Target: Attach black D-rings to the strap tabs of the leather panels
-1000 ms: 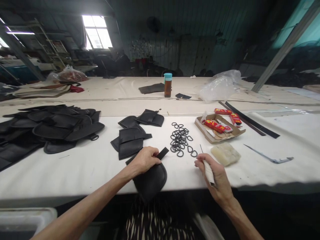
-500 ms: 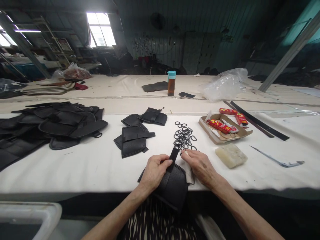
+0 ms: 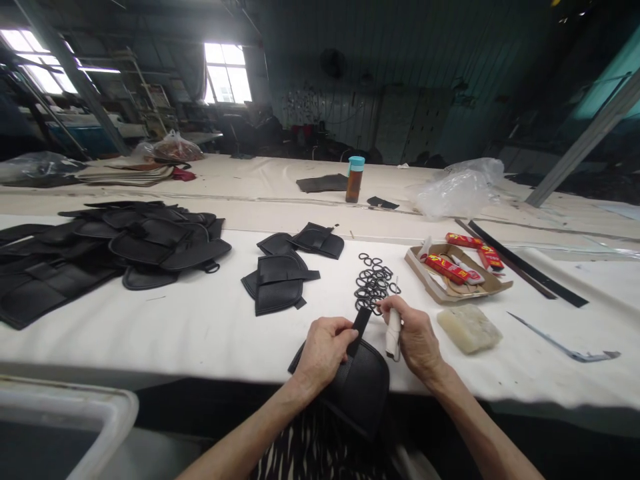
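Note:
My left hand (image 3: pixel 327 348) is closed, pinching the strap (image 3: pixel 361 327) of a black leather pouch piece (image 3: pixel 363 390) between thumb and fingers. The piece overhangs the table's front edge. To its right, my right hand (image 3: pixel 413 333) is closed round an awl-like tool with a pale wrapped handle (image 3: pixel 393 333); a thin metal shaft seems to rise above the fist. My right index fingertip is at the near edge of a heap of black D-rings (image 3: pixel 373 283). Whether it touches a ring, I cannot tell. The strap's free end points up toward these rings.
Several black pouch pieces (image 3: pixel 280 283) lie left of the rings, with a larger pile (image 3: pixel 155 243) farther left. At right are a cardboard tray (image 3: pixel 435 288) with red packets, a yellowish block (image 3: pixel 469 329) and scissors-like metal tool (image 3: pixel 565 340). A bottle (image 3: pixel 354 181) stands behind.
My right hand has moved away from the strap's end, and the pale handle now shows upright in it. My left hand keeps its pinch on the strap. The whole view has shifted slightly.

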Demonstrator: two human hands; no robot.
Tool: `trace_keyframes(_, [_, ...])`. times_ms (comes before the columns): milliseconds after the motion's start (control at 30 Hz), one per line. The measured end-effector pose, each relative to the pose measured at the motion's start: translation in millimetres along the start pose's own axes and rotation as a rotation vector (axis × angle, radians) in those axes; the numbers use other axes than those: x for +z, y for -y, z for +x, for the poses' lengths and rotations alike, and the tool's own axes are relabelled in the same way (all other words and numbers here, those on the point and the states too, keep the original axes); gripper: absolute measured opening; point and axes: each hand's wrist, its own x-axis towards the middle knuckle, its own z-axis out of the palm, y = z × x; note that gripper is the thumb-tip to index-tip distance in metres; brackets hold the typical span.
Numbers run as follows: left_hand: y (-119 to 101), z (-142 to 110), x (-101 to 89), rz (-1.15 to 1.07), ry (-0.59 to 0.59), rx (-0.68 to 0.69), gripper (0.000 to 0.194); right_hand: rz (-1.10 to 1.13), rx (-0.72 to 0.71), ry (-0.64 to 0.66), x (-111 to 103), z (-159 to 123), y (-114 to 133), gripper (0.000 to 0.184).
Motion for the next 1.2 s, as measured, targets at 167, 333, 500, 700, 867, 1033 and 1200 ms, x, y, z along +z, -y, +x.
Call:
trace_keyframes(167, [2, 1, 3.0, 0.03, -0.013, 0.04, 0.021, -0.008, -0.059, -0.043, -4, 3, 18, 0.023])
trace_keyframes(333, [2, 1, 3.0, 0.059, -0.024, 0.057, 0.023, -0.111, -0.221, -0.111, -2, 6, 30, 0.024])
trace_keyframes(500, [3, 2, 2.4, 0.064, -0.031, 0.074, 0.024, -0.212, -0.363, -0.154, 0, 7, 31, 0.023])
trace_keyframes(700, [5, 2, 2.9, 0.055, -0.035, 0.099, 0.021, -0.264, -0.455, -0.161, 1, 7, 34, 0.024])
trace_keyframes(867, [5, -1, 2.9, 0.038, -0.047, 0.114, 0.021, -0.259, -0.456, -0.172, 2, 7, 33, 0.025])
trace_keyframes(1033, [6, -2, 2.9, 0.035, -0.048, 0.122, 0.022, -0.214, -0.44, -0.173, 0, 5, 30, 0.025])
trace_keyframes(1200, [5, -2, 2.0, 0.036, -0.043, 0.131, 0.021, -0.126, -0.382, -0.189, 0, 2, 28, 0.021])
